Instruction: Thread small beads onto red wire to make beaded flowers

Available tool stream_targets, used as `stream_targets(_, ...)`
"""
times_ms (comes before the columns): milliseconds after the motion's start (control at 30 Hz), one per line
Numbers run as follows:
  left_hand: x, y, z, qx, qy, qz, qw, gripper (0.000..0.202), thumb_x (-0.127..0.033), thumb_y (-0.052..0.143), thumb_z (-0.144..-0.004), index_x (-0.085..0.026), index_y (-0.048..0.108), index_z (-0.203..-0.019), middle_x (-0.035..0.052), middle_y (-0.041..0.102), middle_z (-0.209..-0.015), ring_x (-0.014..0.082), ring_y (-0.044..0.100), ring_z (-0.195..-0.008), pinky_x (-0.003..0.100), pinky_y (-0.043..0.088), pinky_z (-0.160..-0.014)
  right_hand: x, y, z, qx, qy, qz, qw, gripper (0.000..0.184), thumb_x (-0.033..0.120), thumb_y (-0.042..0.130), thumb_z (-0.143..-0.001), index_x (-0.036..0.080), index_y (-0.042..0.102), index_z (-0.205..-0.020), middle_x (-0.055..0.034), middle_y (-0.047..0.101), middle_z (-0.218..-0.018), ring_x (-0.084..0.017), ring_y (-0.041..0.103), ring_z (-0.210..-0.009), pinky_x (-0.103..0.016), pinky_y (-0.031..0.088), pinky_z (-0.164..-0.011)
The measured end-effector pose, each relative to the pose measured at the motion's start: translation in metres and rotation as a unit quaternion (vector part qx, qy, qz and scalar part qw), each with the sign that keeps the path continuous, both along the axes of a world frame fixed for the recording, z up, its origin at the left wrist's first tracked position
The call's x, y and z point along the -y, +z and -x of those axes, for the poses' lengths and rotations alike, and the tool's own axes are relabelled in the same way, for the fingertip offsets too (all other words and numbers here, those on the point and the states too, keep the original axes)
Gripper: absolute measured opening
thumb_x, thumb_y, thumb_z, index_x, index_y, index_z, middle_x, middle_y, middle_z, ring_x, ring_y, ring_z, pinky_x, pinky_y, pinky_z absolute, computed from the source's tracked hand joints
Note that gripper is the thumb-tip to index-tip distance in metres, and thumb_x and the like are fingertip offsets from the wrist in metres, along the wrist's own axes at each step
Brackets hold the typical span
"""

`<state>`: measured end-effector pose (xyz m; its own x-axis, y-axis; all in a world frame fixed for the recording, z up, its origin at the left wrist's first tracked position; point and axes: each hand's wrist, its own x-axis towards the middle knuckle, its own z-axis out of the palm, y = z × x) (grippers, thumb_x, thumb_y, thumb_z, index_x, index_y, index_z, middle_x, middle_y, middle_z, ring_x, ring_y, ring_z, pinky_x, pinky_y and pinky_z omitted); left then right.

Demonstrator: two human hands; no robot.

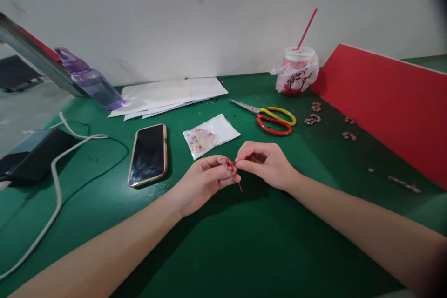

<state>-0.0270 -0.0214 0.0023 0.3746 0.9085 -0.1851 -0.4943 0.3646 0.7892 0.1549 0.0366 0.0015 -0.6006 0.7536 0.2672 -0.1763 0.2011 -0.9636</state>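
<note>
My left hand (pixel 209 179) is closed on a small cluster of beads (pixel 229 169) strung on red cord. A short end of the red cord (pixel 240 186) hangs below the fingers. Thumb and forefinger of my right hand (pixel 267 163) are pinched together right beside the cluster; they seem to grip the cord, though the part between the fingertips is hidden. Just beyond the hands lies a clear and white packet of coloured beads (pixel 202 142). Scissors (pixel 270 117) with one yellow and one red handle rest behind my right hand, blades pointing left.
A phone (pixel 148 154), white cable (pixel 57 181) and black box (pixel 33 156) lie left. Behind are a purple bottle (pixel 92 81), papers (pixel 167 95) and a bagged cup (pixel 297 72) with a straw. Several bead clusters (pixel 312 119) lie near the red board (pixel 384 98).
</note>
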Motion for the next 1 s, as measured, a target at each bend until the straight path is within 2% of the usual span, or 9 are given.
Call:
stream_targets(100, -0.0013, -0.0018, -0.0007, 0.034, 0.023, 0.036, 0.999, 0.024, -0.023, 0.074, -0.073, -0.019, 0.064, -0.094, -0.0008, 0.066, -0.077, 0.0086, 0.064, -0.069, 0.025, 0.051, -0.081, 0.0017, 0.0015, 0.0005, -0.003, -0.026, -0.020, 0.999, 0.007, 0.022, 0.070, -0.075, 0.017, 0.065, -0.077, -0.0002, 0.061, -0.075, -0.009, 0.055, -0.067, -0.024, 0.045, -0.061)
stream_targets(200, -0.0012, -0.0031, -0.0006, 0.035, 0.052, 0.046, 0.997, 0.020, -0.025, 0.075, -0.071, -0.018, 0.066, -0.087, -0.0005, 0.066, -0.074, 0.0088, 0.064, -0.068, 0.022, 0.052, -0.078, 0.0042, 0.0033, 0.0008, 0.022, -0.041, -0.045, 0.998, 0.009, 0.025, 0.068, -0.076, 0.017, 0.064, -0.078, -0.0005, 0.060, -0.075, -0.010, 0.055, -0.067, -0.024, 0.046, -0.061)
stream_targets(267, -0.0004, -0.0035, -0.0011, 0.019, 0.064, 0.036, 0.997, 0.014, -0.026, 0.073, -0.073, -0.017, 0.067, -0.081, 0.0002, 0.066, -0.073, 0.0092, 0.064, -0.069, 0.022, 0.052, -0.078, 0.0059, 0.0045, 0.0005, 0.042, -0.049, -0.077, 0.995, 0.009, 0.026, 0.065, -0.079, 0.017, 0.062, -0.079, -0.0011, 0.059, -0.076, -0.010, 0.055, -0.068, -0.025, 0.047, -0.062)
stream_targets(400, 0.0018, -0.0037, -0.0045, -0.021, 0.088, -0.013, 0.996, 0.010, -0.024, 0.069, -0.078, -0.018, 0.069, -0.085, 0.0010, 0.068, -0.076, 0.0099, 0.064, -0.070, 0.024, 0.051, -0.077, 0.0087, 0.0059, -0.0006, 0.061, -0.065, -0.129, 0.988, 0.008, 0.024, 0.059, -0.083, 0.018, 0.059, -0.079, -0.0020, 0.058, -0.077, -0.011, 0.055, -0.070, -0.027, 0.048, -0.064)
stream_targets(567, 0.0043, -0.0032, -0.0084, -0.068, 0.113, -0.038, 0.991, 0.011, -0.021, 0.068, -0.078, -0.018, 0.070, -0.088, 0.0027, 0.070, -0.079, 0.0128, 0.065, -0.071, 0.030, 0.051, -0.078, 0.0090, 0.0055, -0.0012, 0.076, -0.069, -0.138, 0.985, 0.008, 0.025, 0.056, -0.084, 0.019, 0.058, -0.080, -0.0023, 0.057, -0.078, -0.012, 0.055, -0.071, -0.027, 0.048, -0.065)
stream_targets(667, 0.0049, -0.0028, -0.0082, -0.085, 0.121, -0.047, 0.988, 0.010, -0.022, 0.069, -0.077, -0.017, 0.071, -0.086, 0.0032, 0.070, -0.078, 0.0137, 0.065, -0.070, 0.033, 0.052, -0.079, 0.0076, 0.0056, -0.0012, 0.083, -0.062, -0.127, 0.986, 0.011, 0.028, 0.056, -0.084, 0.018, 0.059, -0.079, -0.0022, 0.058, -0.078, -0.012, 0.055, -0.071, -0.027, 0.048, -0.065)
stream_targets(800, 0.0046, -0.0023, -0.0047, -0.102, 0.110, -0.074, 0.986, 0.008, -0.020, 0.068, -0.078, -0.016, 0.071, -0.084, 0.0040, 0.071, -0.078, 0.0139, 0.066, -0.068, 0.031, 0.053, -0.075, 0.0053, 0.0053, -0.0011, 0.082, -0.039, -0.086, 0.992, 0.012, 0.029, 0.059, -0.083, 0.018, 0.060, -0.079, -0.0015, 0.060, -0.077, -0.012, 0.057, -0.070, -0.026, 0.048, -0.065)
stream_targets(1000, 0.0049, -0.0028, -0.0028, -0.133, 0.082, -0.105, 0.982, 0.007, -0.020, 0.067, -0.079, -0.017, 0.070, -0.084, 0.0032, 0.071, -0.080, 0.0139, 0.067, -0.068, 0.030, 0.055, -0.075, 0.0010, 0.0016, 0.0009, 0.047, 0.033, 0.045, 0.997, 0.018, 0.034, 0.065, -0.078, 0.016, 0.061, -0.079, -0.0011, 0.063, -0.072, -0.011, 0.058, -0.065, -0.026, 0.048, -0.062)
